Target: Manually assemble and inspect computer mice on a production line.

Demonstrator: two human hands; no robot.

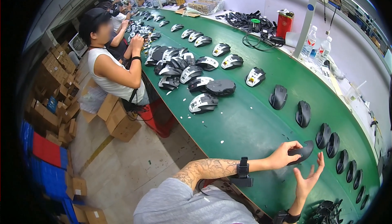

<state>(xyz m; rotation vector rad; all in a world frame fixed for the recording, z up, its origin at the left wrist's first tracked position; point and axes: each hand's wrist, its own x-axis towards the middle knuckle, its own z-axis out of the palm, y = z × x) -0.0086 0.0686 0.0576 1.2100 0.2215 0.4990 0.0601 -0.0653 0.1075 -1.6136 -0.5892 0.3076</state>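
Note:
My left hand (281,155) reaches over the green bench and pinches a curved black mouse shell (302,153) between thumb and fingers. Close beside it, my right hand (309,180) is raised with its fingers spread, and nothing shows in it. Just beyond the held shell stand a black mouse (323,135) and others like it, in a line that curves down the right side. Farther up this line sits a mouse with a white front and a yellow patch (255,77). A heap of black parts (326,212) lies near my right forearm.
Many white-and-black mice (203,103) are piled left of the line on the bench (245,122). A co-worker (116,66) works at the far left edge. Bottles (324,48), a red container (284,24) and black cables (251,21) stand or lie along the back. Cardboard boxes (119,119) stand on the floor.

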